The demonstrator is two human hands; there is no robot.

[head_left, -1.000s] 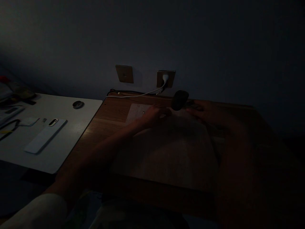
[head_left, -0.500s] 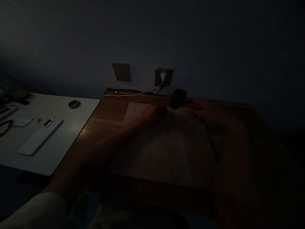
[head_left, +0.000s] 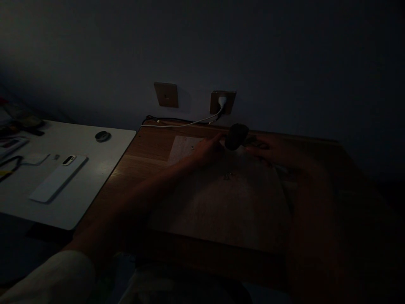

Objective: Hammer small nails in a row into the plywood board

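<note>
Head camera, and in this dim light the biggest thing in the work is a pale, flat board (head_left: pixel 218 215), its grain faint, lying under both arms. At its far side I've got a dark-headed tool (head_left: pixel 236 136), the head rounded and blunt, raised above the surface just left of the right hand (head_left: pixel 270 148), which looks wrapped around its handle. The left hand (head_left: pixel 207 151) is bent low beside the head, fingers curled towards it; whether they pinch anything, I can't tell from here. On the board, nearer than the head, sit some tiny metal pieces (head_left: pixel 226 176), too murky for me to name.

Behind everything rises a plain wall (head_left: pixel 284 63), brightest at far left and almost black at right. Below it runs a brown wooden table (head_left: pixel 142 145), with a white table (head_left: pixel 104 164) butted against its left side.

Counting now, large to small: two tables, two hands, one board, one tool. I make it one pale phone (head_left: pixel 58 179) at left, two wall plates, left one (head_left: pixel 166 94) and right one (head_left: pixel 230 102), one round dark-rimmed object (head_left: pixel 103 136), and one white plug (head_left: pixel 222 101) in the right plate.
</note>
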